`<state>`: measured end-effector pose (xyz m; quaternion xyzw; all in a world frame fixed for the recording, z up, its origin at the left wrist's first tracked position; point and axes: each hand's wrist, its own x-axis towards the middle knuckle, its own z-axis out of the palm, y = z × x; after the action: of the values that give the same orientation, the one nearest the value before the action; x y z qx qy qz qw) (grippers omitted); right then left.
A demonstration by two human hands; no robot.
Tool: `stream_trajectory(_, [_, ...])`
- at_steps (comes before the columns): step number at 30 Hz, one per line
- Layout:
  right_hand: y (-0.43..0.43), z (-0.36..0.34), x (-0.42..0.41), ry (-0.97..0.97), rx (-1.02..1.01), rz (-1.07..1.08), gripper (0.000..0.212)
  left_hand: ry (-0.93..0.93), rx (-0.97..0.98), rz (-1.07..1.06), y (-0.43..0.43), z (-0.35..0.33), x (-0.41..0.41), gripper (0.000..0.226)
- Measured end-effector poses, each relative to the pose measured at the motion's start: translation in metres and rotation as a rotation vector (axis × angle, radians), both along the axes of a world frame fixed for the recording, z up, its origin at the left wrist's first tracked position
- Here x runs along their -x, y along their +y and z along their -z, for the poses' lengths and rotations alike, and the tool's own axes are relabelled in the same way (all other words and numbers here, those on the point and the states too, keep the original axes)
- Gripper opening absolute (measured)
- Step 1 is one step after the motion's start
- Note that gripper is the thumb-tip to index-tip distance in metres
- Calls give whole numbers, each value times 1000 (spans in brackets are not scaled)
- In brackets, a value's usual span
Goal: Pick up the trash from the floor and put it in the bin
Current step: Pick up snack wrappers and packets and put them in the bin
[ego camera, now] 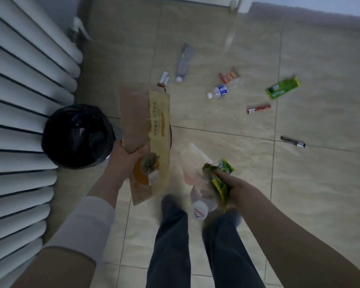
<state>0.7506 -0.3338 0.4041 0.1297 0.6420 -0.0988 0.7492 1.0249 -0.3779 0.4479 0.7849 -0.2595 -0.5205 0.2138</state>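
Brown paper bag (146,129) gripped in the left hand (126,159), right hand (236,185) clutching a bottle (200,190) plus green wrapper (220,173), both beside the black-lined bin (77,136). Nothing dropped in yet, and roughly seven bits, bottles and wrappers mostly, litter the floor (299,183).

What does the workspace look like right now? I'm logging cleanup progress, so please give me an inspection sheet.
Surface: beige tiled floor, litter scattered on it.
Job's things: black-lined bin by the radiator; on the floor, clear bottle, blue-label bottle, green wrapper, red wrappers, dark pen-like item.
Clutter: nothing seen beyond the litter.
Grippers: left hand holds a paper bag; right hand holds a bottle and green packet.
Cables: nothing seen.
Surroundings: white radiator on the left.
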Motion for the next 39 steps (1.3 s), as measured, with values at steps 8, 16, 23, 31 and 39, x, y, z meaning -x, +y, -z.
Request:
stream_trajectory(8, [-50, -26, -100, -179, -55, -150, 45, 44, -11, -199, 4, -22, -96, 80])
stream_trajectory(16, [-81, -32, -175, -218, 39, -270, 39, 43, -21, -345, 20, -32, -145, 68])
stream_trajectory(23, [-120, -23, -209, -251, 61, -436, 40, -78, 1, -412, 18, -36, -176, 61])
stream_trajectory(31, [-153, -26, -239, -272, 219, -624, 25, -171, 68, -484, -5, -48, -187, 73])
stream_trajectory(39, [-159, -28, -265, -356, 143, -538, 35, -155, 40, -501, -16, -37, -182, 74])
